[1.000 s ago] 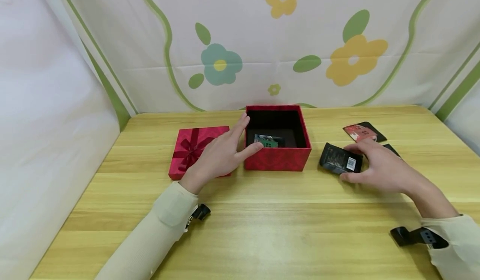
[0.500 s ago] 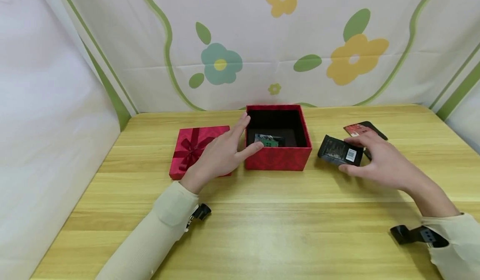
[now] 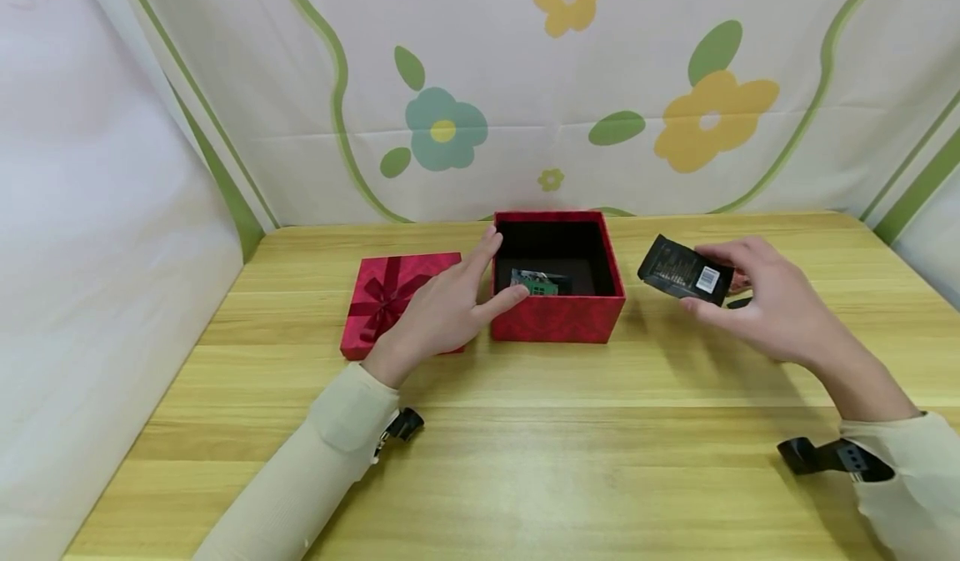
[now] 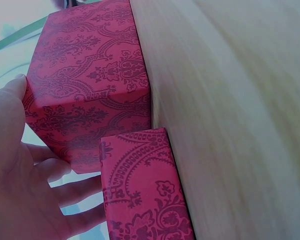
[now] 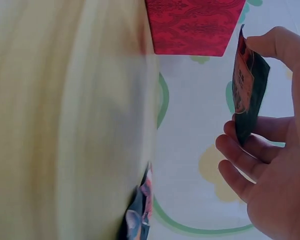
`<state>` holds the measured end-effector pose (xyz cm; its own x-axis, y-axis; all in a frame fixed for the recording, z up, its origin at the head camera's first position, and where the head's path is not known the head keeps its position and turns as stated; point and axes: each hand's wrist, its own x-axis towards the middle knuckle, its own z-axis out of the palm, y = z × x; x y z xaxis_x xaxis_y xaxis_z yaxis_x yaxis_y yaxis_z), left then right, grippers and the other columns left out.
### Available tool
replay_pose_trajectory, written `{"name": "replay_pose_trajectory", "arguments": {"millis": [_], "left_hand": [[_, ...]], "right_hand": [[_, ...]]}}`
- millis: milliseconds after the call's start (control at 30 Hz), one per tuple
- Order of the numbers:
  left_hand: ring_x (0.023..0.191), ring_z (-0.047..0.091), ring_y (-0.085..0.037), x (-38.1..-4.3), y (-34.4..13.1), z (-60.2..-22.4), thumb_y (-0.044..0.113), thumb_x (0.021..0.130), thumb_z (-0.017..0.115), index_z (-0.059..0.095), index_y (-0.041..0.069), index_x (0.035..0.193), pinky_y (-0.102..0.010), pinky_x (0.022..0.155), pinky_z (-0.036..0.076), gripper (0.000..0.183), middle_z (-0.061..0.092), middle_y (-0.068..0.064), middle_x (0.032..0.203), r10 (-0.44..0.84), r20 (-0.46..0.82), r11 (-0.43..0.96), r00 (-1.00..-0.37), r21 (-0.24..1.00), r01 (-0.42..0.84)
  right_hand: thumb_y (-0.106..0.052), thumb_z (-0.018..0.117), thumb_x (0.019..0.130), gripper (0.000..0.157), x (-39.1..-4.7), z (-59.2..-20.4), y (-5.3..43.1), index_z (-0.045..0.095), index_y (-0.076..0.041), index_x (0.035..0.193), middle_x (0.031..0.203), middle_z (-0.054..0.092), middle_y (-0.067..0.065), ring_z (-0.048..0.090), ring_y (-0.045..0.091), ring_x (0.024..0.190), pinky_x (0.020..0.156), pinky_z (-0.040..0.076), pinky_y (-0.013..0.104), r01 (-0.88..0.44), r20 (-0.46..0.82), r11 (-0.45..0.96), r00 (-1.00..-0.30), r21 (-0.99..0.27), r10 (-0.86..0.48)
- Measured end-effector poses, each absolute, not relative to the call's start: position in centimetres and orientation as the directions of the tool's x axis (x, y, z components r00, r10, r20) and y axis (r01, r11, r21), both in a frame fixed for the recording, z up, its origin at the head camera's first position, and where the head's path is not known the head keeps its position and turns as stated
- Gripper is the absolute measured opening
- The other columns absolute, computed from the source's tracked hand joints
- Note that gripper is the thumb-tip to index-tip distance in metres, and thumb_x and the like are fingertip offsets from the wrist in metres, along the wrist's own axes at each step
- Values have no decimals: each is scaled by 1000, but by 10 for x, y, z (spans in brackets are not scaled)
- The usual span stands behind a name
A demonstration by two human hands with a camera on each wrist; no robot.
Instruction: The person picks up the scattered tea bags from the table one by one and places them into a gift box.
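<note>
My right hand (image 3: 780, 307) pinches a small black sachet (image 3: 684, 271) by its edge, thumb on one side and fingers on the other. A white barcode label marks the face seen in the head view, while an orange-red printed face shows in the right wrist view. The sachet is raised above the table, right of a red patterned gift box (image 3: 555, 321). That box stands without its lid, and a green and dark packet (image 3: 540, 284) lies inside it. My left hand (image 3: 446, 303), fingers extended, rests against the box's left side; in the left wrist view its thumb touches the box edge.
A red box lid (image 3: 373, 298) with a ribbon bow lies left of the box, partly under my left forearm and hand. More sachets (image 5: 140, 207) lie on the table, mostly hidden behind my right hand in the head view. A flower-print cloth (image 3: 555, 111) hangs behind the table.
My right hand has lifted the black sachet off the table, raising it and carrying it slightly away from me. My left hand has stayed at the box.
</note>
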<state>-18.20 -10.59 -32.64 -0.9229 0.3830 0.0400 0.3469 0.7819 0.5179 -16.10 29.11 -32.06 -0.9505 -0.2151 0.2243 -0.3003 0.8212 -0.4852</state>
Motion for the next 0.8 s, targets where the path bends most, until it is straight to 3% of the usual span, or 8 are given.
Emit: {"name": "replay_pose_trajectory", "arguments": {"millis": [167,400,600,800], "left_hand": [[145,56,-26,-182,-106,-326,74,100,50,10,32,172,-48,105,56,93,14,11,180,384,42,781,-922,518,349],[115,71,-23,-183,-105,-327,72,101,50,12,26,173,-38,81,57,93,13,10,180,395,57,782,-917,504,368],[122,69,-25,-182,-105,-326,73,101,49,10,30,173,-40,87,58,93,14,10,180,392,51,784,-919,504,362],[116,70,-24,-181,-106,-326,75,101,48,7,32,172,-38,81,56,93,16,10,179,387,39,789,-921,504,353]], "right_hand": [[-35,86,88,72,-164,-312,286,59,-11,150,132,58,17,59,38,106,82,44,39,-294,238,821,-951,-489,-199],[-37,86,88,73,-168,-306,274,59,-11,150,137,57,16,52,32,109,84,37,34,-301,256,809,-947,-505,-193],[-35,87,86,71,-171,-301,263,62,-13,149,133,61,14,51,26,108,83,36,26,-338,309,790,-930,-511,-198],[-35,87,88,68,-175,-294,253,62,-15,149,133,61,11,53,24,112,88,36,28,-367,326,775,-920,-515,-220]]}}
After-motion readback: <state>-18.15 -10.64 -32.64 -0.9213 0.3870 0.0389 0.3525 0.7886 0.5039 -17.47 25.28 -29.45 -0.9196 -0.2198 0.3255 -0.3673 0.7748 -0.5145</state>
